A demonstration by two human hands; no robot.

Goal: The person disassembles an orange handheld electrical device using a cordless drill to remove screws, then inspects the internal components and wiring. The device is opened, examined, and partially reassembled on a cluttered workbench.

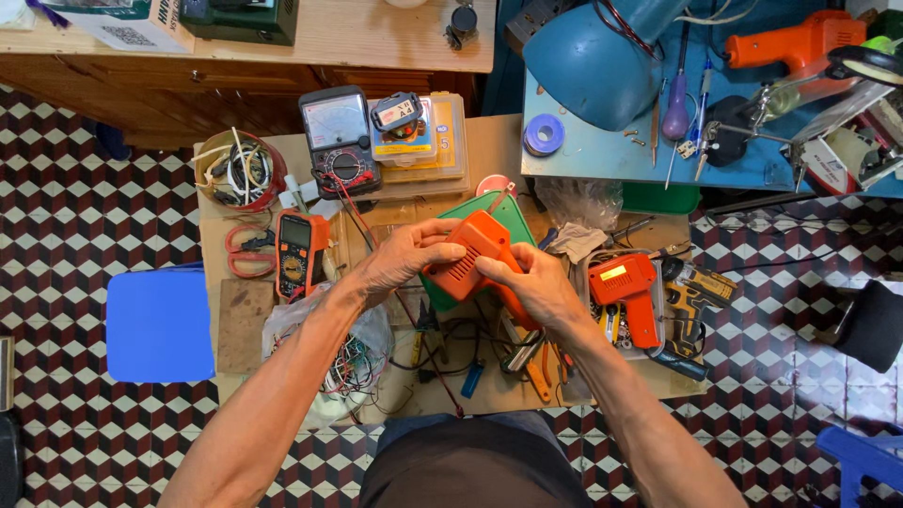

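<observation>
Both my hands hold an orange gun-shaped tool (473, 256) with a vented plastic body, above the middle of a small cluttered table (489, 150). My left hand (404, 256) wraps over its upper left side. My right hand (534, 282) grips its lower right end, fingers curled around it. A green tray (513, 214) lies just behind the tool.
On the table lie an orange multimeter (299, 252), an analog meter (339, 141), red scissors (246, 250), a bowl of cables (241, 169), a bag of wires (350, 362) and a second orange gun-shaped tool (628, 293). A blue stool (155, 325) stands at left, a blue lamp (597, 61) on a bench behind.
</observation>
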